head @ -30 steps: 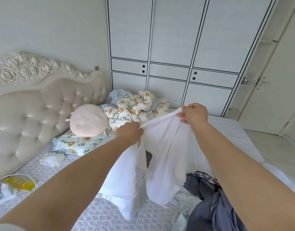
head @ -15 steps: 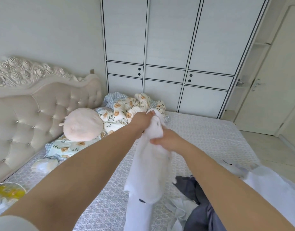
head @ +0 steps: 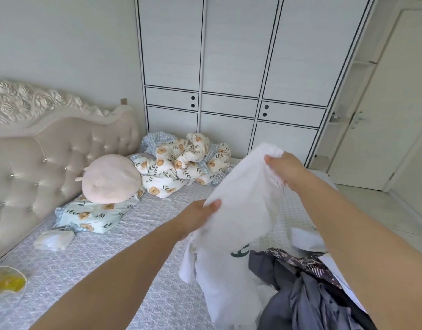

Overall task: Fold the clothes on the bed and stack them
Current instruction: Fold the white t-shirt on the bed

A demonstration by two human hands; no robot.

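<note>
Both hands hold a white garment (head: 243, 201) up over the bed (head: 114, 253). Right hand (head: 286, 170) pinches the top edge, thumb on the near side, fingers curled behind the cloth. Left hand (head: 198, 216) sits lower and nearer, thumb pressed on the front of the fabric, fingers hidden under it, gripping the left edge. The garment slopes down from the right hand to the left hand, then drapes below both onto the mattress; a dark green print shows on its lower part. Directly under the right forearm lies a clothes pile (head: 307, 298): grey fabric, a dark patterned piece, more white cloth, all unfolded, touching the hanging garment's lower end. No folded stack visible.

Beyond the left hand, a floral quilt (head: 181, 163) is bunched near the wardrobe (head: 229, 67). Left of that hand, a round pink cushion (head: 110, 179) rests on a floral pillow (head: 95, 215) against the tufted headboard (head: 38, 158). Further left and nearer, a small white packet (head: 54, 239) lies on the mattress; a yellow item (head: 6, 281) sits at the frame's left edge, unclear what. Beyond the right hand, a door (head: 381, 103) stands past the wardrobe.
</note>
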